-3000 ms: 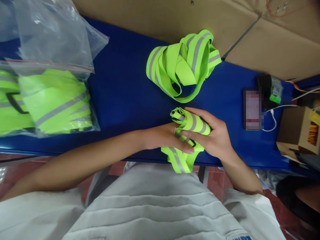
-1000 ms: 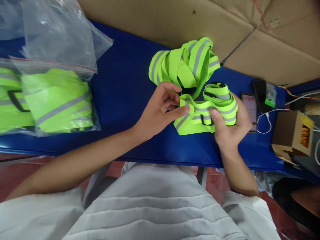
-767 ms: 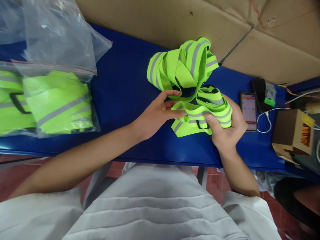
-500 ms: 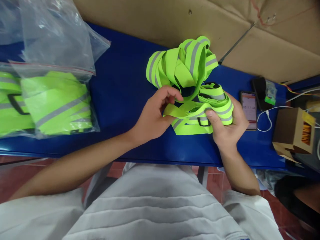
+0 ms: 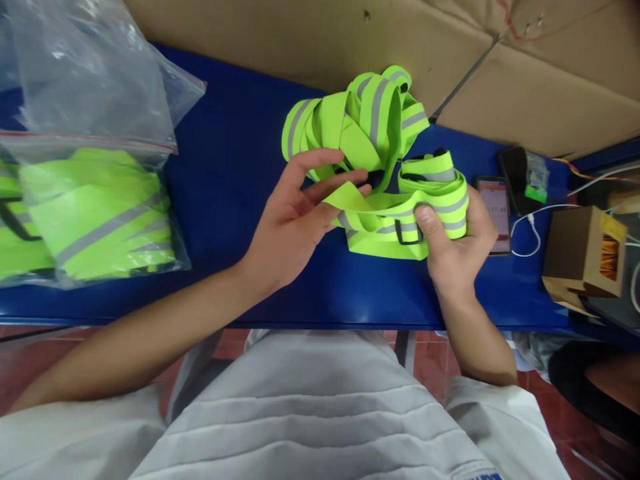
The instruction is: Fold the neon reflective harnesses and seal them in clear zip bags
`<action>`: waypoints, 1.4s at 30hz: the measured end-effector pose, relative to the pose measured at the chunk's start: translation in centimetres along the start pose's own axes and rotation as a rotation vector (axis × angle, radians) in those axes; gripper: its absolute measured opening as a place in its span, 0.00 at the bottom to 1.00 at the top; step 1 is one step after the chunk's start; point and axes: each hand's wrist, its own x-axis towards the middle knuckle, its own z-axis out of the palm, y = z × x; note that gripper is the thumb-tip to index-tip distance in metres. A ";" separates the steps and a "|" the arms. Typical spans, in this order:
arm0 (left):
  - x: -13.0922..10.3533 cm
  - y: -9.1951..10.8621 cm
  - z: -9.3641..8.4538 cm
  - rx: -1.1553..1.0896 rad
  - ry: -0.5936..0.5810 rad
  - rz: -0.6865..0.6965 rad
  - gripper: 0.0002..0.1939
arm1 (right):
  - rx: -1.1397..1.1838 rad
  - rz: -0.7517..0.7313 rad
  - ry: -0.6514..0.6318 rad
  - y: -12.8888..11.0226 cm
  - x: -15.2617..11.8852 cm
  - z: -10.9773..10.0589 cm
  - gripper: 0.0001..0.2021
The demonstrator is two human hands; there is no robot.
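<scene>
My right hand [image 5: 457, 243] grips a partly folded neon-yellow reflective strap [image 5: 443, 200] with grey stripes, thumb on the near side. A black buckle [image 5: 409, 232] shows on it just left of that thumb. My left hand [image 5: 295, 220] has its fingers apart beside the strap's left folds, the thumb against the band and the other fingers stretched out behind it. Just beyond both hands lies a loose heap of more neon-yellow strap [image 5: 357, 123] on the blue table [image 5: 230, 160]. Part of the folded bundle is hidden behind my right palm.
On the left lie clear zip bags [image 5: 113, 213] with neon-yellow straps inside, and clear plastic bags [image 5: 90, 73] behind them. To the right are a phone [image 5: 495, 213], white cables and an opened cardboard box [image 5: 583, 257]. Brown cardboard [image 5: 300, 33] borders the table's back.
My left hand has opened from a pinch on the strap, its fingers spreading and the hand shifting slightly left. My right hand keeps its grip. The view has shifted slightly.
</scene>
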 end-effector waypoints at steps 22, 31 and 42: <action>0.5 -1.2 -0.9 0.469 -0.141 -0.071 0.19 | 0.006 0.099 -0.060 0.5 0.3 -0.4 0.20; 0.5 -1.1 -0.4 0.363 -0.424 -0.218 0.36 | 0.184 0.175 -0.421 -1.1 -0.9 -0.3 0.22; 0.5 -0.3 -0.6 0.547 -0.541 -0.312 0.24 | 0.081 -0.037 -0.407 -2.1 -1.6 -0.8 0.27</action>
